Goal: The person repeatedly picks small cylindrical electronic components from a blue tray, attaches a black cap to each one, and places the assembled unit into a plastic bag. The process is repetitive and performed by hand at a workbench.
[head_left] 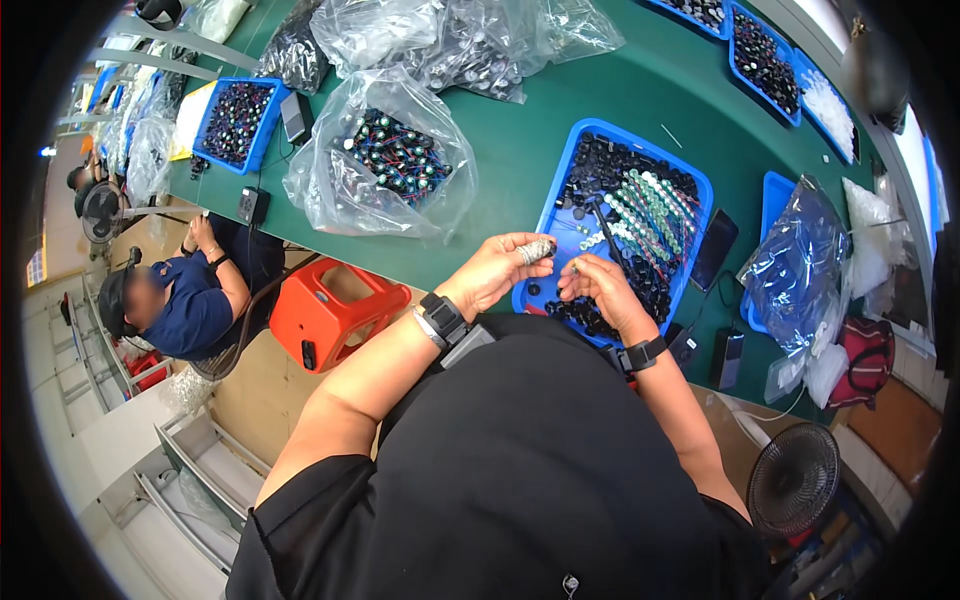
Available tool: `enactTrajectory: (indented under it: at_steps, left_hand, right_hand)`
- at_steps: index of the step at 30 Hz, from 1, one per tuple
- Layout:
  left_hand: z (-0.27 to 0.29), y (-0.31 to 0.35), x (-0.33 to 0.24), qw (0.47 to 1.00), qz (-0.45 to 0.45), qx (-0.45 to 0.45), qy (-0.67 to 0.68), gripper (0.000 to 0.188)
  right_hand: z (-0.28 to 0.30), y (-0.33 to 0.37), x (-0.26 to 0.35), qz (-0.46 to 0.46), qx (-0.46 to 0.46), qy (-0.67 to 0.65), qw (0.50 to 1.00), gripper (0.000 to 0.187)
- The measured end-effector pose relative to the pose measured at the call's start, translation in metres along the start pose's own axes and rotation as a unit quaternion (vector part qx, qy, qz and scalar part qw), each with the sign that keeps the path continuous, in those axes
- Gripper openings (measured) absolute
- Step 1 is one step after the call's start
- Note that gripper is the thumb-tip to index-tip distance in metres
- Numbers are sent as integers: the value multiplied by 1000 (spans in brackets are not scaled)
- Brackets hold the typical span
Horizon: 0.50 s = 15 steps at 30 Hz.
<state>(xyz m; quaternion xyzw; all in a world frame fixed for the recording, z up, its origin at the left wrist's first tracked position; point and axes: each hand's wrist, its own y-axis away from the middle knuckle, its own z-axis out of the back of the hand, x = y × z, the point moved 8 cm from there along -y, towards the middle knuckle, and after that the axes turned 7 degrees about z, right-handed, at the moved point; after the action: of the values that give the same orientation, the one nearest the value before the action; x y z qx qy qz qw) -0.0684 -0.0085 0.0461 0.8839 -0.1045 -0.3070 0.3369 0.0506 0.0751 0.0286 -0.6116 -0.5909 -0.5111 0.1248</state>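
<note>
My left hand [499,272] is closed in a pinch at the near left edge of a blue tray [703,190]. Whitish wrapping [535,251] covers one of its fingers, and what sits at the fingertips is too small to make out. Close to its right, my right hand [606,288] is also pinched, over the tray's near part, on something tiny that I cannot make out. In the tray lie many small black round parts [600,160] and rows of pale green-white discs with thin coloured wires [650,215]. A black stick-like tool [607,228] rests among them.
Left of the tray stands an open clear bag [310,175] of wired round parts. A dark phone [714,248] lies beside the tray on the right, near a clear bag [797,245]. A red stool [325,310] and a seated co-worker [195,300] are to the left.
</note>
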Motion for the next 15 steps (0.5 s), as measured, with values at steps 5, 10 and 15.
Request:
enactTrajectory:
  at_steps: [5,10,15]
  left_hand:
    - [6,0,-4,1000,-6,-17,16,23]
    - [15,6,-5,996,-22,-58,-59,23]
    - [40,0,-6,972,-62,-128,-187,23]
  right_hand:
    - [20,3,-6,21,-40,-60,997,31]
    - [44,-4,-12,11,-112,-14,994,28]
    - [64,-23,33,145,-282,537,781,28]
